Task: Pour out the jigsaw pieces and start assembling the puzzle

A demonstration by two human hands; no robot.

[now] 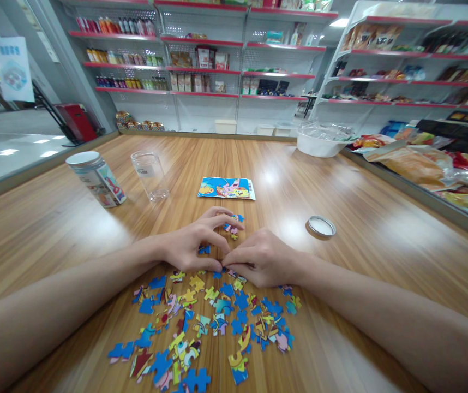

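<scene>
Stretching away in warm brown wood grain, the surface [381, 240] shines under overhead light and ends before white metal shelves [205, 70] edged in red and stocked with bottles and packets. Glossy snack bags [412, 164] crowd the lower display on the right, beside a round white plastic tub [315, 147] topped with crinkled clear film. Toward the left stand a cylindrical printed jar [95, 180] with a white lid and a transparent, lidless jar [151, 174]; a shallow, metal-rimmed round lid [321, 226] lies at the right. Flat, knobbed jigsaw pieces [241, 299], mostly blue and yellow, scatter nearest the person, some overlapping. Beyond them lies a rectangular, glossy SpongeBob picture card [226, 188]. Between card and scatter, a small cluster of pieces [234, 224] shows partly behind the left hand [195, 240], whose fingers arch wide from the thumb. The right hand [264, 257] is narrowed to a pinch, its fingertips just beside the left thumb; whether it grips a piece, I cannot tell.
</scene>
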